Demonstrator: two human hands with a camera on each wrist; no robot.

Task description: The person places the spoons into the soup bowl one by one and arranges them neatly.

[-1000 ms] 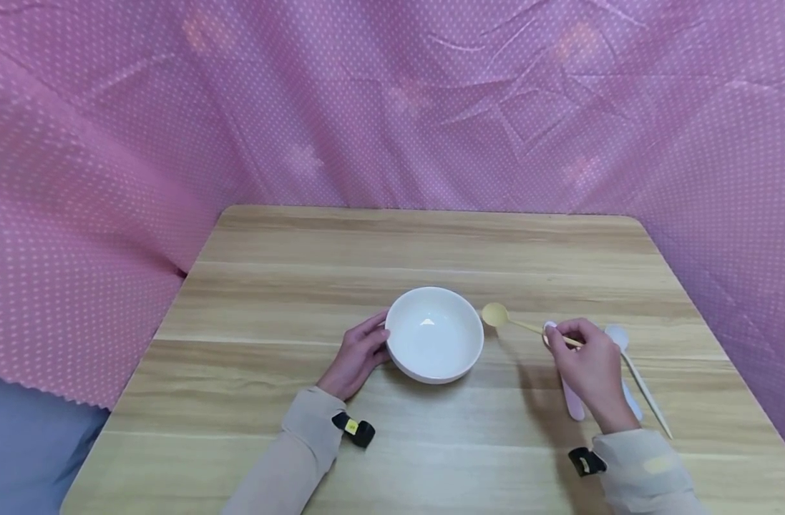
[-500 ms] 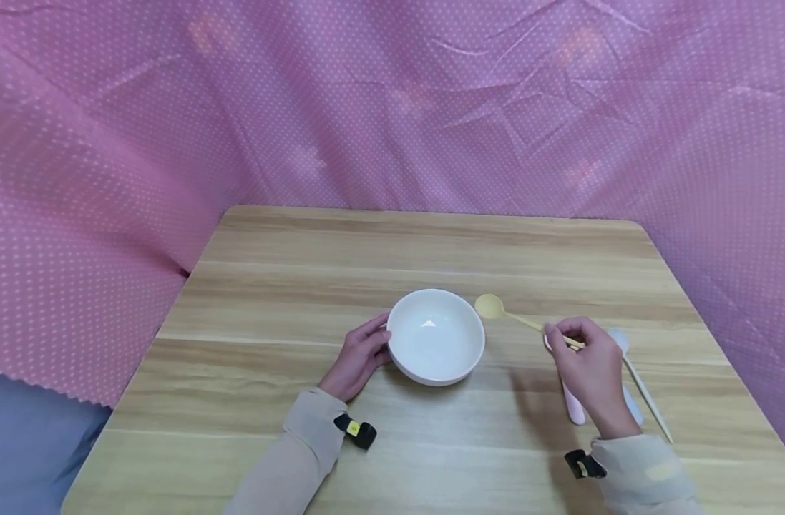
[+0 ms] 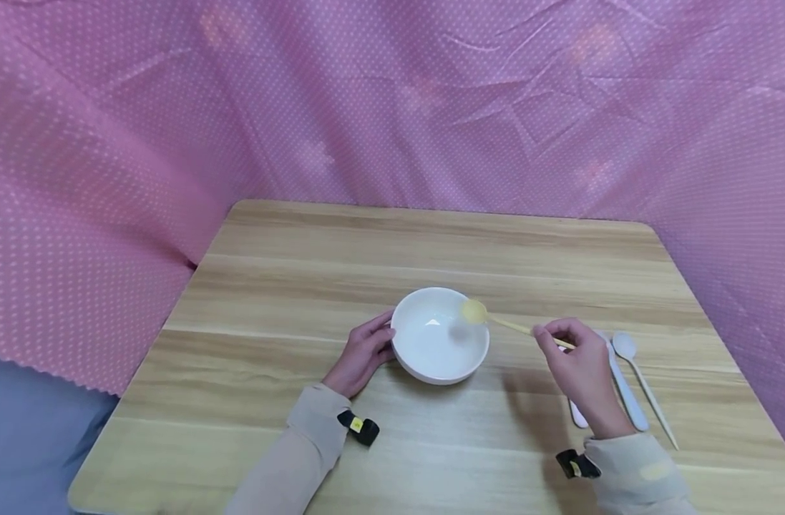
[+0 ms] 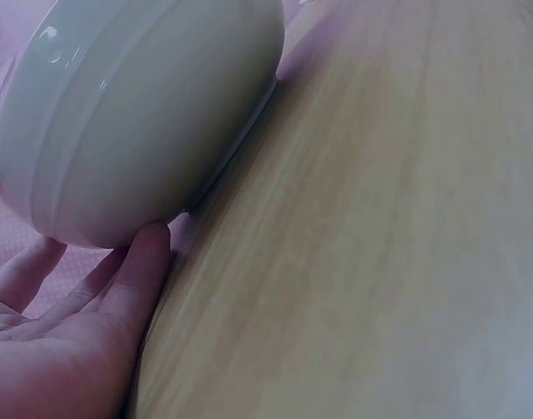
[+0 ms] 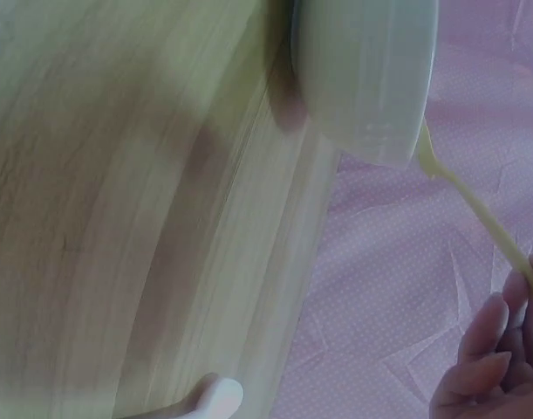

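A white bowl (image 3: 434, 350) stands upright on the wooden table. My left hand (image 3: 361, 352) holds its left side, thumb up at the rim and fingers (image 4: 142, 266) against the lower wall in the left wrist view. Between thumb and fingertips my right hand (image 3: 584, 372) pinches the handle of a yellow spoon (image 3: 474, 312). The spoon's round head hangs over the bowl's right rim, casting a shadow inside. In the right wrist view the spoon (image 5: 480, 209) slants down from the rim to the fingers, its head partly hidden behind the bowl.
Beside and partly under my right hand lie a pale pink utensil (image 3: 578, 417), a light blue one (image 3: 629, 399) and a whitish spoon (image 3: 646, 390). A pink dotted cloth (image 3: 366, 107) hangs behind the table (image 3: 340, 250) and along its sides.
My right hand has carried the yellow spoon leftward, from beside the bowl to over its rim. More of the light blue utensil now shows. The left hand stays at the bowl.
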